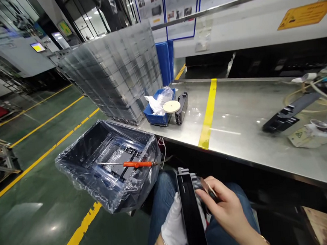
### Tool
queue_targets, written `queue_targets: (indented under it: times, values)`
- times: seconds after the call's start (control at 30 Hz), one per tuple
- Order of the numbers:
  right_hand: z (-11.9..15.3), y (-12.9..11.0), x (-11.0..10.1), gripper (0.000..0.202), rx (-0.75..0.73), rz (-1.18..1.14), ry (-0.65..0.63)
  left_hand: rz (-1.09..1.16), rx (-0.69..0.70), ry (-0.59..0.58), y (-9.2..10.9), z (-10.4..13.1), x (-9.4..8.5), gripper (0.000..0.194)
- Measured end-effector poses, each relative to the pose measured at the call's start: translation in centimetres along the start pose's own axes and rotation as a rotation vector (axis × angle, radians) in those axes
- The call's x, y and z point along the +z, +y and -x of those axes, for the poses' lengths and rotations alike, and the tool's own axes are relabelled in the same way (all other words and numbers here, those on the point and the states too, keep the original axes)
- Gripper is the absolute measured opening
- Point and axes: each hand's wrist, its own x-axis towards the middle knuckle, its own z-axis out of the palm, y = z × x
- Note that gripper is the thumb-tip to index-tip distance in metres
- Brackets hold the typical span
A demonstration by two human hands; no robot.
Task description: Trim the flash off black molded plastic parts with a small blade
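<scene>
A long black plastic part (190,207) stands on edge over my lap. My left hand (173,227), in a white glove, grips it from the left side. My bare right hand (227,208) presses against its right side near the top, fingers closed on a small dark tool whose tip touches the part. To the left, a black bin (110,160) lined with clear plastic holds similar black parts, and an orange-handled screwdriver (135,164) lies across it.
A steel workbench (238,131) with a yellow tape stripe runs along the right. On it sit a blue tray (158,113) with bags, a white disc, another black part (289,114), cables and cups. Stacked clear trays (117,73) stand behind the bin. Green floor with yellow lines lies left.
</scene>
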Motion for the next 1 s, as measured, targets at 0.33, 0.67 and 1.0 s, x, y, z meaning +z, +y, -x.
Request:
queue_targets:
  times: [0.33,0.67,1.0]
  values:
    - [-1.7,-2.1,-6.4,0.013,-0.222,0.198,-0.437,-0.638,0.176,-0.026,2.8,2.2,2.8,0.063]
    - [-4.8,-3.6,-10.5,0.015,-0.31,0.46,-0.835,-0.95,0.087,-0.023,3.6,2.4,2.3,0.079]
    - [-4.0,-3.6,-10.6,0.017,-0.27,0.468,-0.707,-0.253,-0.233,-0.139,3.9,2.3,1.4,0.047]
